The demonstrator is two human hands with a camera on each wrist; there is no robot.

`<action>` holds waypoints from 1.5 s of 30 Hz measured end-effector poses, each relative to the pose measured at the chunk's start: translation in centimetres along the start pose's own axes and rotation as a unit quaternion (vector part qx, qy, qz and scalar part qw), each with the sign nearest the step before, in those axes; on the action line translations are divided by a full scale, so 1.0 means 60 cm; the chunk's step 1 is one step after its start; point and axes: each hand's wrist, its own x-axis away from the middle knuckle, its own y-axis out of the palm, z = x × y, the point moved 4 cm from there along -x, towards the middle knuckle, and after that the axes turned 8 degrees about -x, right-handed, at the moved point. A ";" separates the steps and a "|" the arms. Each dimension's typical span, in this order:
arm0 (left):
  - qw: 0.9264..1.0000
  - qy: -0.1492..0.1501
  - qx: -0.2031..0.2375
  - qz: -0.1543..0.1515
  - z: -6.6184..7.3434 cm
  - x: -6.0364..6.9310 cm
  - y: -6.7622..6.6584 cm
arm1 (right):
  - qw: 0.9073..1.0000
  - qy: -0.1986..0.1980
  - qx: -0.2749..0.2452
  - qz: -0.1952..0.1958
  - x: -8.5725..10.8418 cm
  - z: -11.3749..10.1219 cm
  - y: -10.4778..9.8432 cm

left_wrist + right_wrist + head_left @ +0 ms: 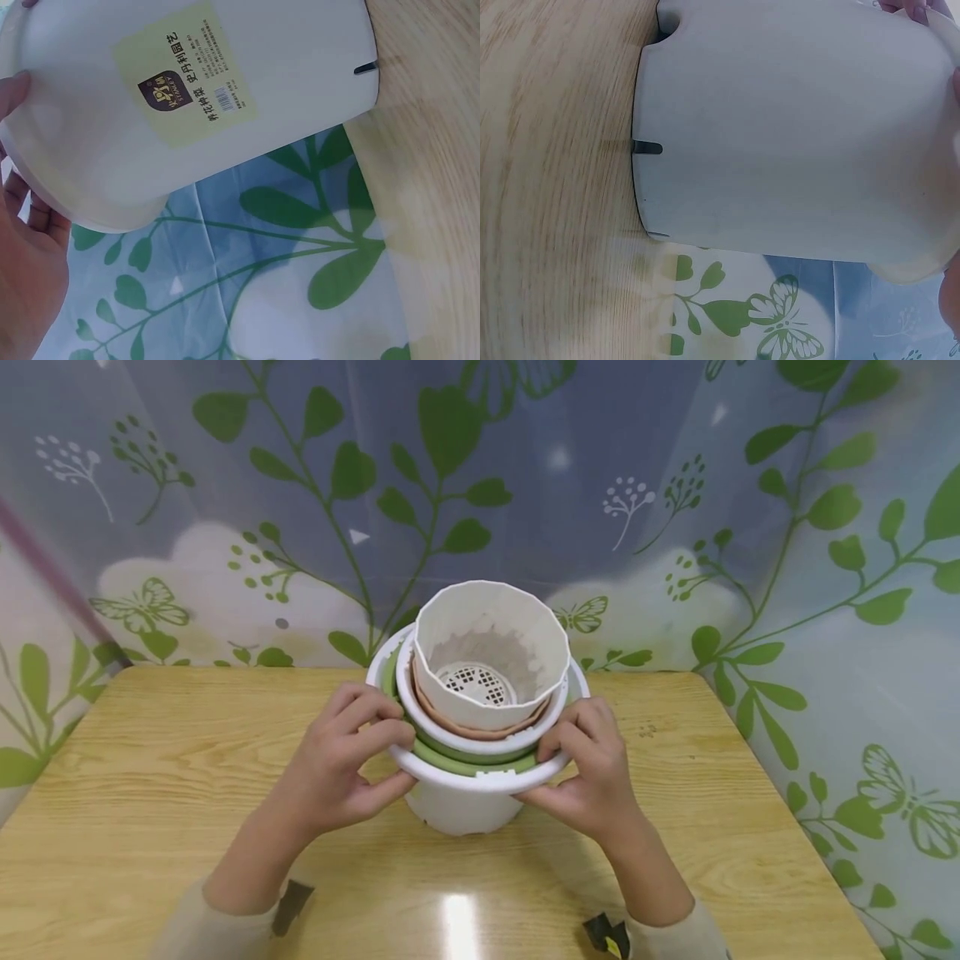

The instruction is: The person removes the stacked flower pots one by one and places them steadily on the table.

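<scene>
A nested stack of flower pots stands upright on the wooden table. Outermost is a large white pot (465, 810) with a wide rim; inside it sit a green pot (450, 763), another white pot (480, 746), a terracotta-coloured pot (468, 730) and a cream pot (491, 718) with a grid of holes in its bottom. My left hand (348, 756) grips the outer rim at the left, thumb beneath and fingers over it. On the right side my right hand (592, 768) pinches the same rim. A yellowish label (184, 75) shows on the outer pot's wall in the left wrist view.
The wooden table (187, 793) reaches back to a leaf-patterned curtain (300, 568), which also hangs along the right side. Small dark straps (292, 906) lie by both sleeve cuffs. Slots and a notch mark the pot's base edge.
</scene>
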 end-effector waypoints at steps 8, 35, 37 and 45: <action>1.000 -0.002 -0.005 -0.028 0.004 -0.008 -0.003 | 1.000 0.005 0.000 0.002 0.005 -0.007 0.000; 0.988 -0.007 -0.046 -0.148 0.021 -0.015 -0.054 | 0.999 -0.008 -0.017 -0.045 -0.014 -0.041 0.006; 0.987 -0.008 -0.048 -0.154 0.021 -0.015 -0.058 | 0.999 -0.014 -0.018 -0.040 -0.015 -0.042 0.008; 0.986 -0.003 -0.049 -0.158 0.022 -0.015 -0.058 | 0.999 -0.021 -0.030 -0.041 -0.015 -0.045 0.011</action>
